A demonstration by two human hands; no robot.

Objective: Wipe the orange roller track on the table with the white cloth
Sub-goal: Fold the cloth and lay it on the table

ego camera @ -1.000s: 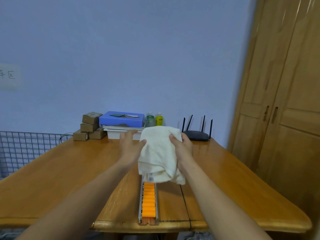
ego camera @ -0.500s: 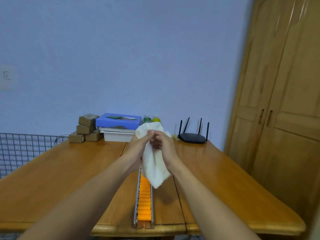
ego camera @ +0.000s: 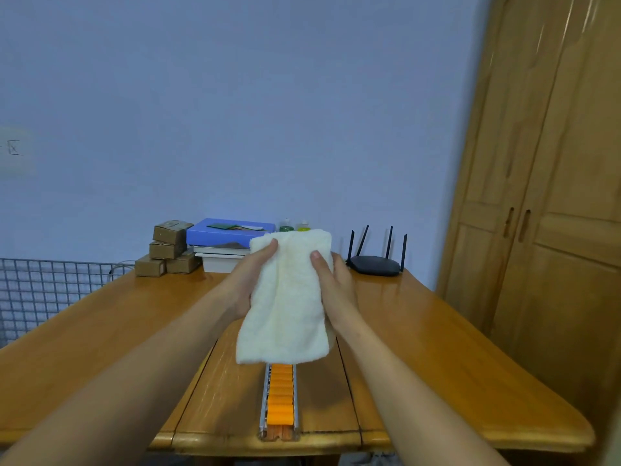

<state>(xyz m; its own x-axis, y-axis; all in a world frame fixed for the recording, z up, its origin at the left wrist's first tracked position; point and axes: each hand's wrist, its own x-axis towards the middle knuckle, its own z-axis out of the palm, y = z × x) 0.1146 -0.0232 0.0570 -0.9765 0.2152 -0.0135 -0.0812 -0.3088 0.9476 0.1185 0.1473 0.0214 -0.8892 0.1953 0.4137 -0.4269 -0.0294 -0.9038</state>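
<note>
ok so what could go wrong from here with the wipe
The white cloth, gripped by the left hand and right hand, hangs in front of the orange roller track and hides its far part, so a blind start may miss rollers. The track's near end lies at the table edge, so a pull stroke could slide it off.

Wooden table [ego camera: 437,348] — orange roller track [ego camera: 280,401] reaching its near edge; cardboard boxes [ego camera: 168,250], router [ego camera: 374,265] far back.

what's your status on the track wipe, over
Grip: left hand and right hand on the white cloth, held up. Orange roller track near end showing, rest hidden behind cloth. Nothing on visible rollers.
</note>
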